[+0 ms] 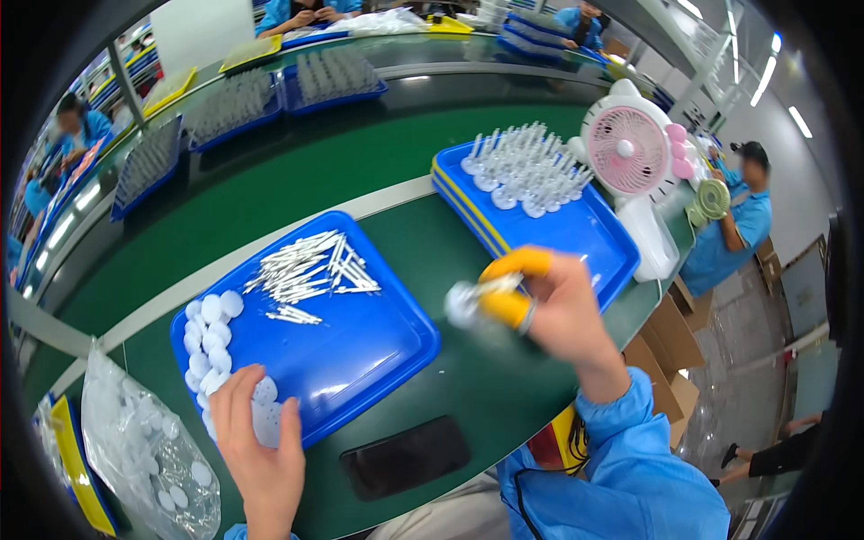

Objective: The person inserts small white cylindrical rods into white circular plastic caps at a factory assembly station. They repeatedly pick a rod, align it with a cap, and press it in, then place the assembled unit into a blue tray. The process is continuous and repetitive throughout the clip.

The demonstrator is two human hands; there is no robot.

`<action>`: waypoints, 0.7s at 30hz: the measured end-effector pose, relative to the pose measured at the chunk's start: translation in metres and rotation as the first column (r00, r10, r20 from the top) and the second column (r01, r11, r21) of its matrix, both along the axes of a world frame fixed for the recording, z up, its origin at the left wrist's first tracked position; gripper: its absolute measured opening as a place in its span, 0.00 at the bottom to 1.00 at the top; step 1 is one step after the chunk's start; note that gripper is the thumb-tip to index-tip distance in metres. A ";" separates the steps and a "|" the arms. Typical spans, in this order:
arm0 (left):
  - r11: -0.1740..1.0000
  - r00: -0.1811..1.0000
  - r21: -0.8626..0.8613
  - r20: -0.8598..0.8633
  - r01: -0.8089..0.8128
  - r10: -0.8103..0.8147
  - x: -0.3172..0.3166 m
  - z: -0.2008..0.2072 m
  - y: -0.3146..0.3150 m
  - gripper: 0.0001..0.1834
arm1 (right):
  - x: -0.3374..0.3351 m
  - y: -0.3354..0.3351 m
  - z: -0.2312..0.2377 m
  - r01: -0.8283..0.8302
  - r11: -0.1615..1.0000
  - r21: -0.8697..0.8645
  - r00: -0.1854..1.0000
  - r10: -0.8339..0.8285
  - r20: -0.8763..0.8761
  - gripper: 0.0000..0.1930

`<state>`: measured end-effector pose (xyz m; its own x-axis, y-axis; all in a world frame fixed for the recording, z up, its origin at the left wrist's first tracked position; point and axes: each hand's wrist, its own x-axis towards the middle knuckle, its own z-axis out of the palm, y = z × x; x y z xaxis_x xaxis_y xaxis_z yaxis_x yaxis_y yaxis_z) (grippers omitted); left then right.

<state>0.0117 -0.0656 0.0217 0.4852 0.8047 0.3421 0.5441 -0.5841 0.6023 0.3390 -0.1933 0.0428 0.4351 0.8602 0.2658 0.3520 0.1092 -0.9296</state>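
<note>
A blue tray (387, 333) in front of me holds a pile of thin white sticks (301, 270) and, along its left side, several white round discs (211, 335). My left hand (261, 450) is at the tray's lower left corner, thumb and fingers apart around some of the discs. Yellow covers wrap fingertips of my right hand (567, 310), which is closed on a white stick with a round translucent base (463, 304), blurred by motion. To the upper right, a blue tray (576, 238) on top of a stack carries many upright clear stemmed pieces (526, 166).
A black phone (405, 457) lies near the table's front edge. Left of the tray sits a clear bag (148, 450) of white discs. A pink and white fan (627, 144) stands at the right. Beyond runs a green conveyor belt (297, 162), with filled trays (234, 108) and people farther off.
</note>
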 end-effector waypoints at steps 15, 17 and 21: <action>0.991 0.939 0.125 -0.335 -0.043 0.083 -0.002 -0.016 0.012 0.19 | 0.115 0.034 -0.011 0.521 0.843 -0.130 0.691 -0.327 0.644 0.12; 0.988 0.949 0.134 -0.296 -0.073 0.111 -0.002 -0.019 0.013 0.18 | 0.116 0.040 -0.009 0.561 0.817 -0.136 0.667 -0.348 0.658 0.12; 0.993 0.970 0.104 -0.230 -0.053 0.076 -0.002 -0.018 0.015 0.16 | 0.089 0.030 -0.014 0.626 0.756 0.194 0.438 -0.546 0.714 0.10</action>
